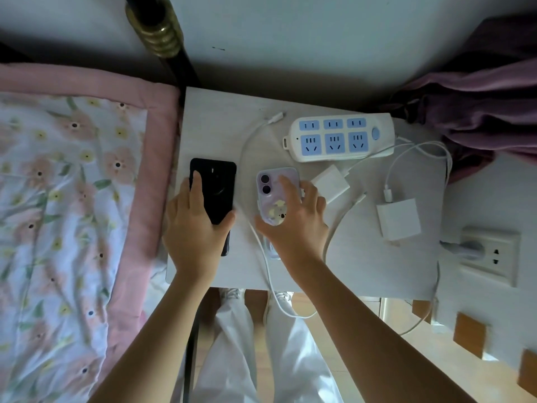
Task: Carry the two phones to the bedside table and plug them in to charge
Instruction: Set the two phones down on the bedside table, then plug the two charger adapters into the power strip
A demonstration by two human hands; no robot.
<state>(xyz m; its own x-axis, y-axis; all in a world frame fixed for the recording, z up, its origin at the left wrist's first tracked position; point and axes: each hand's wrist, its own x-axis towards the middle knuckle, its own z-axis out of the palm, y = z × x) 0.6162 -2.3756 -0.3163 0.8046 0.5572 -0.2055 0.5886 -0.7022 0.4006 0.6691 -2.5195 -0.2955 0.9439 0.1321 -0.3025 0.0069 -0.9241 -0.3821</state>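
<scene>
A black phone (216, 184) lies face down on the left part of the white bedside table (220, 126); my left hand (194, 228) is wrapped around its lower half. To its right lies a lilac phone (274, 181) in a clear case with a small cartoon grip, and my right hand (293, 219) holds it from above with fingers spread over its back. Two white charger bricks, one (331, 183) by the lilac phone, the other (399, 218) further right, rest on the table with white cables. One loose cable end (276, 116) lies near the power strip.
A white and blue power strip (340, 136) sits at the back of the table. A wall socket (491, 254) with a plug in it is at the right. A floral quilt (72, 199) on the bed borders the table's left edge. Purple cloth (479, 106) hangs at the back right.
</scene>
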